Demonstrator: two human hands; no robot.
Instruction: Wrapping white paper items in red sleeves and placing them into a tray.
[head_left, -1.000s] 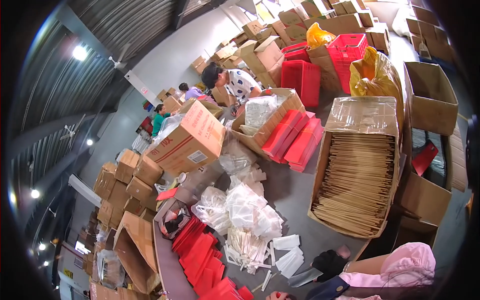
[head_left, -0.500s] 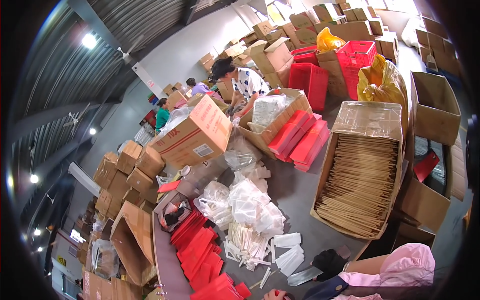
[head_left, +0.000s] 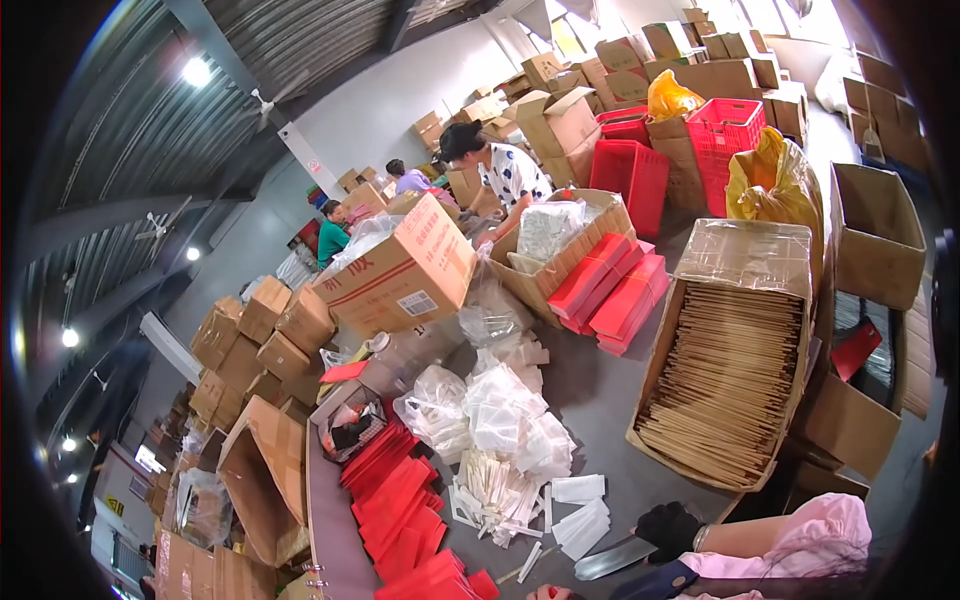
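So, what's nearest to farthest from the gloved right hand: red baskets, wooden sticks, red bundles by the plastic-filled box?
From the right hand, head view:
1. Wooden sticks, just ahead.
2. Red bundles, beyond, leftward.
3. Red baskets, at the back.

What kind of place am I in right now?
Probably a packing workshop or small warehouse: there are stacked cardboard cartons, an open carton packed with thin wooden sticks, and flat red packets laid out in overlapping piles.

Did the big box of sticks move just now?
No. The box of sticks keeps its place beside the red bundles; the whole view just shifted a little.
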